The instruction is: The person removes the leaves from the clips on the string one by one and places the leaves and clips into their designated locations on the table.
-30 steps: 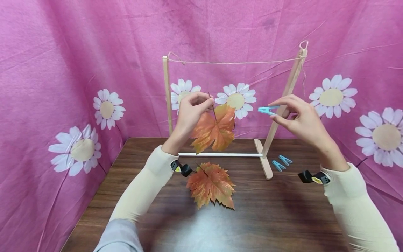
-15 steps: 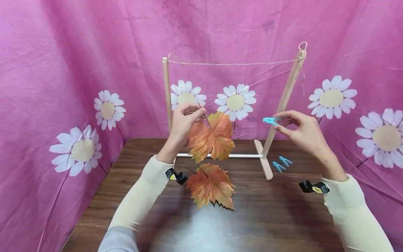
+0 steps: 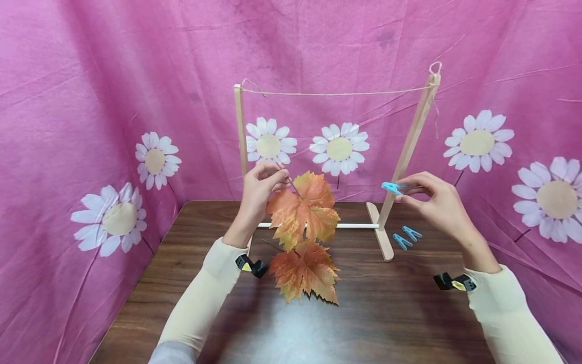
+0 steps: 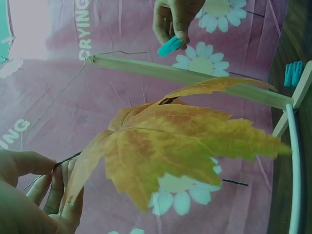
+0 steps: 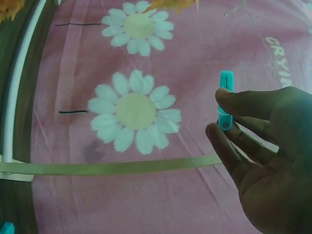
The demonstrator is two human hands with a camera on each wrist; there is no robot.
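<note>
My left hand (image 3: 262,189) pinches the thin dark stem of an orange-yellow artificial maple leaf (image 3: 303,210) between thumb and fingers. The leaf hangs in the air in front of the white bar, its blade spread to the right of the hand, as the left wrist view (image 4: 165,141) also shows. A small blue clothespin (image 3: 390,188) is pinched by my right hand (image 3: 432,205), near the stand's right post. In the right wrist view the clothespin (image 5: 225,100) stands between thumb and fingertips. A second orange leaf (image 3: 305,273) lies on the table, its upper part overlapped by the held one.
A wooden stand has a left post (image 3: 239,131), a right post (image 3: 411,146) and a string (image 3: 336,94) tied between their tops. A white bar (image 3: 356,226) joins its base. Two blue clothespins (image 3: 407,237) lie on the brown table (image 3: 377,313) beside the right foot. Pink flowered cloth (image 3: 291,45) surrounds it.
Both hands have come down, the left also drifting left with its leaf and the right with its clothespin. The held leaf now overlaps the lying one in the head view.
</note>
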